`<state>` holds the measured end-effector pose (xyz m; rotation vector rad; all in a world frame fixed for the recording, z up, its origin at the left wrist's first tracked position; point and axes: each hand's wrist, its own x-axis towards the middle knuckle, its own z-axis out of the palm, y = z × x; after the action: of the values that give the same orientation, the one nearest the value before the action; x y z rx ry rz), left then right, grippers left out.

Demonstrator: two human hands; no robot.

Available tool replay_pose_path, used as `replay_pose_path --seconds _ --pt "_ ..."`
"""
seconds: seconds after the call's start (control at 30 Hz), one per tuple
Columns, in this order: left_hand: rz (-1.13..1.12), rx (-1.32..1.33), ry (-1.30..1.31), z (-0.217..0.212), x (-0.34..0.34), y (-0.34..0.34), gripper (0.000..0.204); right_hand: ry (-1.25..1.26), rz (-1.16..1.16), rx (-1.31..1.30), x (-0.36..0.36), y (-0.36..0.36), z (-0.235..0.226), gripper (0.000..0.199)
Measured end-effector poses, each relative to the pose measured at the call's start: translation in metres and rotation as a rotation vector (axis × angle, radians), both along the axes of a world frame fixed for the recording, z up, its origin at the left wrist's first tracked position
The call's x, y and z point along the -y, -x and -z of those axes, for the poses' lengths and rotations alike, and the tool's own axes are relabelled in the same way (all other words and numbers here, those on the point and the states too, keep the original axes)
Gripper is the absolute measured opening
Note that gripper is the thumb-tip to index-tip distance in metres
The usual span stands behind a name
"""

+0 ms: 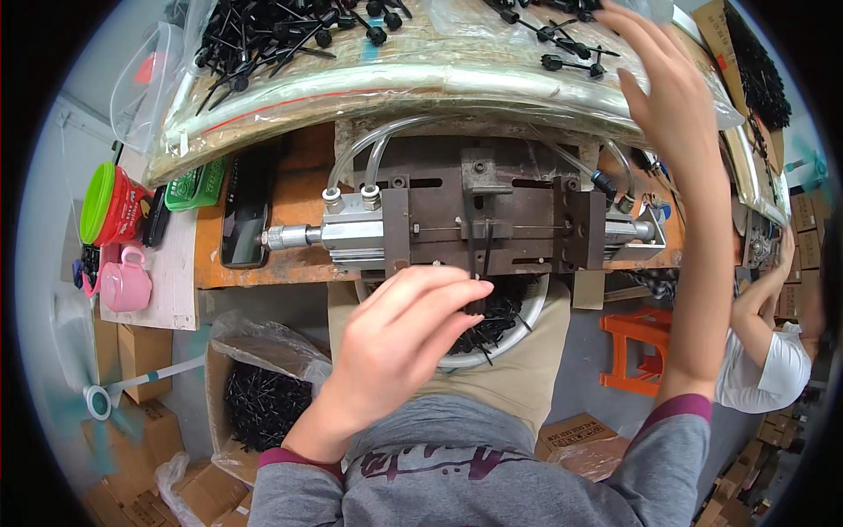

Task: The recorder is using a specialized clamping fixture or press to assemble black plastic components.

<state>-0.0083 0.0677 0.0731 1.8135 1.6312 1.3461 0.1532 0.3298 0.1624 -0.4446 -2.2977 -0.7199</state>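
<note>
Workbench jig (492, 224) at centre: left hand (399, 338) pinches a black plastic pin (486, 260) into it; right hand (672, 83), fingers spread, reaches upper-right loose pins (562, 44)

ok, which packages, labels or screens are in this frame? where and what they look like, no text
Phone: flat on the orange bench left of the machine, dark screen.
Green basket: beside the phone, pale label on its side.
Red tub: far left, green lid, printed wrap.
Cardboard boxes: floor at lower left, brown.
Open box: bag-lined, full of black parts.
Printed box: floor, lower right.

Pink mug (126, 283), orange stool (634, 347), fan (98, 400)
</note>
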Motion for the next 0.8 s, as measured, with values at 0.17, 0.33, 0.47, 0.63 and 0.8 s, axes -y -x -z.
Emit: replay_pose_path --seconds 0.17,0.33,0.47,0.63,0.8 --pt "-0.054 -0.246 -0.034 0.024 -0.012 -0.017 0.033 0.260 0.241 0.565 -0.059 0.024 -0.008 0.050" --pt "-0.023 -0.449 -0.046 0.034 -0.019 -0.026 0.026 0.390 0.296 0.633 -0.045 0.048 -0.018 0.039" --pt "-0.042 -0.560 -0.060 0.031 -0.023 -0.025 0.024 0.410 0.161 0.523 -0.056 0.048 0.000 0.030" --pt "-0.032 -0.566 -0.033 0.035 -0.027 -0.026 0.021 0.549 0.000 0.308 -0.074 0.020 0.000 0.023" --pt "0.001 -0.526 0.030 0.028 -0.025 -0.021 0.024 0.702 0.005 -0.005 -0.047 -0.004 -0.002 0.019"
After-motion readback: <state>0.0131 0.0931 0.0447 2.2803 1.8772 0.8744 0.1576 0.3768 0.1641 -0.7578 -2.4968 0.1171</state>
